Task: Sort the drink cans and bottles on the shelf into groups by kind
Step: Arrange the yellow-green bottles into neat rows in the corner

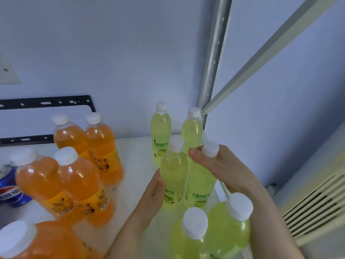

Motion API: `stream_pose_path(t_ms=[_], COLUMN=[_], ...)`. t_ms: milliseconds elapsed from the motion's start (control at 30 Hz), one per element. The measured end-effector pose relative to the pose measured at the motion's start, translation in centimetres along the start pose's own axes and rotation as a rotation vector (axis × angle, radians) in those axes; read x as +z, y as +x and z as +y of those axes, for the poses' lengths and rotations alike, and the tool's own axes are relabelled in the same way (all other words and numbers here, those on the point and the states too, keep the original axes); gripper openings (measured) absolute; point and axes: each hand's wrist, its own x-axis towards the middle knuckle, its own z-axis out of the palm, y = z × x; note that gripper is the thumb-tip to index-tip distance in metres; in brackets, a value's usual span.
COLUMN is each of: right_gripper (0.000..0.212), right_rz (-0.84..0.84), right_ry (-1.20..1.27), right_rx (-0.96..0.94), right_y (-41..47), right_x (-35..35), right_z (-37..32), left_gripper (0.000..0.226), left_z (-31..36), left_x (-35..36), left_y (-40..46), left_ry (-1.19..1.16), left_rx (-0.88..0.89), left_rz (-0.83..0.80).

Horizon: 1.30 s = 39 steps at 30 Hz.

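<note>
Several lime-green soda bottles with white caps stand on the right of the white shelf [134, 152]. My left hand [152, 199] grips the body of one green bottle [174, 169] in the middle row. My right hand [220, 167] is closed around the neck of the neighbouring green bottle [200, 184], just under its cap. Two more green bottles [161, 128] stand behind them and two [229, 227] stand in front. Several orange soda bottles [78, 180] are grouped on the left. A blue Pepsi can [11, 191] sits at the far left edge.
A grey metal shelf upright [212, 68] rises right behind the green bottles. A black bracket [46, 102] is fixed to the wall behind the orange bottles. A beige vented unit [313, 208] lies beyond the shelf's right edge.
</note>
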Motion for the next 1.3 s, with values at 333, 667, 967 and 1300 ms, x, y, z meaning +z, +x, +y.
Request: stream_pose_path(t_ms=[333,667,967,1300], right_gripper=[0.059,0.063,0.046,0.08], right_rz=[0.056,0.036,0.049,0.233], right_ry=[-0.03,-0.034,-0.106,-0.07], right_rx=[0.024,-0.014,0.027,-0.119], right_y=[-0.2,-0.2,-0.4,-1.0], right_x=[0.1,0.0,-0.2,-1.7], right_z=[-0.1,0.1,-0.4,-6.5], left_gripper=[0.085,0.084,0.078,0.075], left_z=[-0.3,0.1,-1.0,1.9], left_x=[0.2,0.6,0.5,-0.9], left_y=[-0.5,-1.2,-0.9,3.4], left_ry=[0.029,0.026,-0.061,-0.195], left_rx=[0.011,0.017,0.013,0.09], left_rz=[-0.056,-0.078,-0.114,0.477])
